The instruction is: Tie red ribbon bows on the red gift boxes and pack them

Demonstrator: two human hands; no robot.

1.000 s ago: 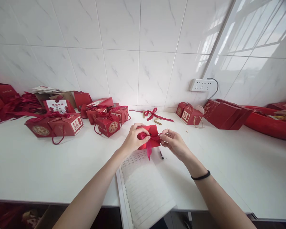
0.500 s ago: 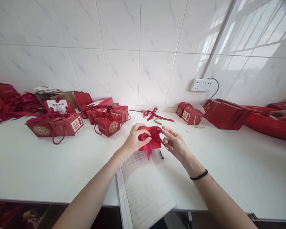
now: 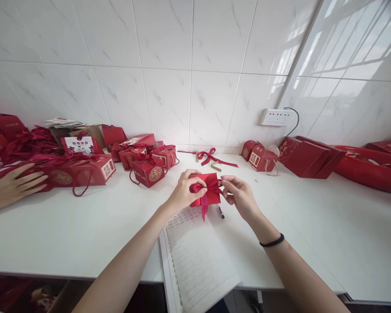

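In the middle of the table is a small red gift box [image 3: 213,198], tied with a dark red ribbon [image 3: 204,210] in a bow. My left hand [image 3: 185,189] grips the box from the left, its thumb pressed on the knot and its fingers over the far side. On the right of the bow, my right hand [image 3: 240,194] pinches a loop of the ribbon between thumb and forefinger. The other fingers of that hand are curled. Under the box lies an open notebook [image 3: 202,261] with handwriting at its top, and beside it a black pen [image 3: 221,212], partly covered.
Tied red gift boxes [image 3: 147,172] stand behind on the left. Another person's hand [image 3: 24,184] touches a box at far left. Loose ribbon [image 3: 208,154] lies near the wall. At right are an untied box [image 3: 259,157], red cartons [image 3: 308,158] and a red basin [image 3: 368,176].
My right thumb and forefinger have closed on the ribbon loop. Another person's hand has appeared at far left with a box, and the hand over the basin at right is gone.
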